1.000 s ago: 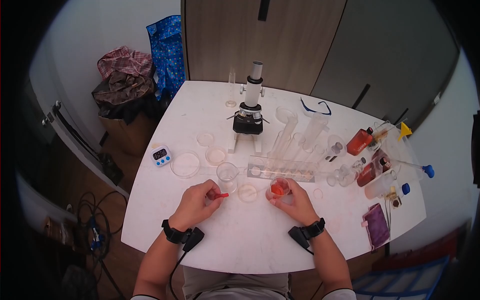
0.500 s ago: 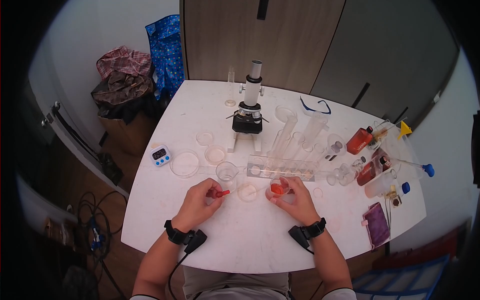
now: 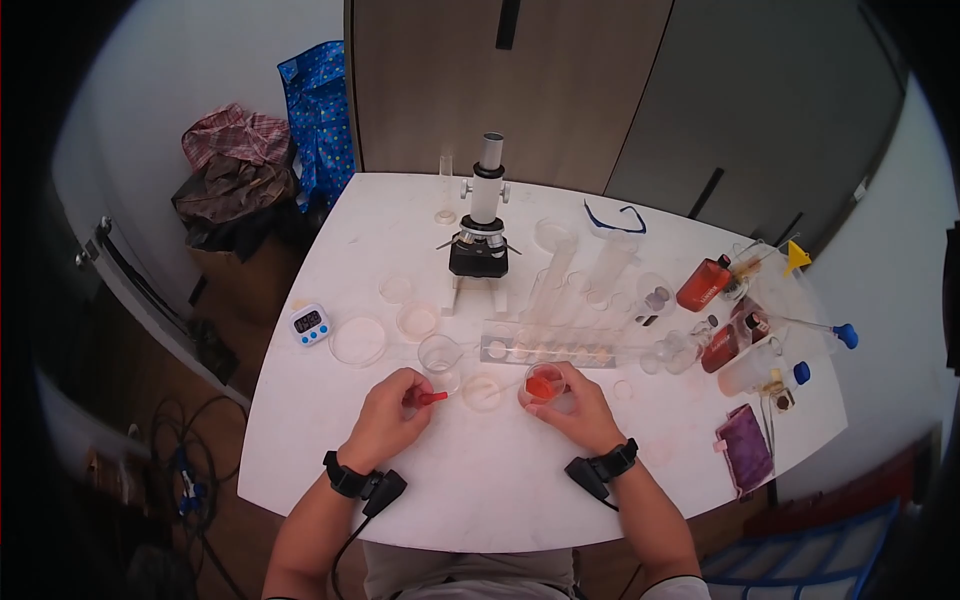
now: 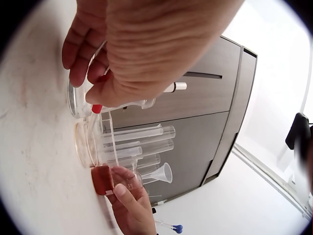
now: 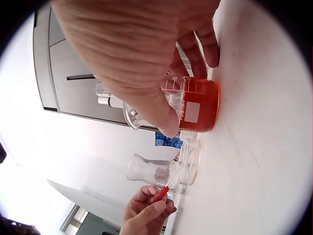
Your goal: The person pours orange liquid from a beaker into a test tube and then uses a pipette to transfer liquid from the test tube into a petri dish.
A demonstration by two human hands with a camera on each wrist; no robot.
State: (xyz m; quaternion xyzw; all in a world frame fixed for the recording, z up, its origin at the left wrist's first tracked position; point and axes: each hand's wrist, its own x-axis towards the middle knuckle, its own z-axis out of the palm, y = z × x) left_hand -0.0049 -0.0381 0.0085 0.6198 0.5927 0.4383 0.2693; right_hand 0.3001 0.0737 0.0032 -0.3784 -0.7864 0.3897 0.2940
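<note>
My left hand [image 3: 388, 418] pinches the red rubber bulb of a dropper [image 5: 160, 194] between thumb and fingers. Its clear tube points toward a shallow petri dish [image 3: 483, 394] lying between my hands. In my right hand [image 3: 583, 410] is a small glass beaker [image 5: 201, 105] with orange-red liquid in its lower part, gripped by thumb and fingers around its side. The beaker's base is close to the tabletop in the right wrist view. Just beyond my left hand stands a clear beaker [image 3: 439, 356].
A microscope [image 3: 482, 250] stands behind the dishes. Several clear tubes and a rack [image 3: 548, 347] lie past the right hand. Red-brown bottles [image 3: 705, 284] and a purple case [image 3: 747, 447] are at the right; a digital timer [image 3: 309, 325] and a large petri dish [image 3: 358, 342] at the left.
The head view has shifted, so the table appears lower and farther left. The dropper's red bulb has moved slightly toward the petri dish; the right hand keeps its hold on the beaker.
</note>
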